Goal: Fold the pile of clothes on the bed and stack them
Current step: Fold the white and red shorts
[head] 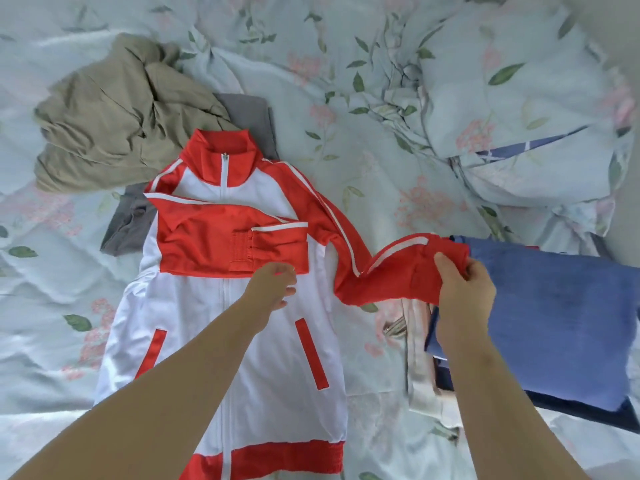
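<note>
One red-and-white jacket (242,341) is lying zipped, front up, on the floral bed (363,161), one sleeve folded across its chest. The right hand (464,289) is gripping the other sleeve (391,268); the left hand (272,285) is hanging loose-fingered over the chest. One crumpled khaki garment (114,116), one grey garment (249,112) and one folded blue cloth (554,317) are lying nearby.

Floral duvet (502,109) bunched top rt, blue lining (512,149) showing.

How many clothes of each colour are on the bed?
red-and-white jacket: 1
tan garment: 1
grey garment: 1
blue garment: 1
pale garment: 1
Total: 5 in plain sight; the stack under the blue one may hide more.
</note>
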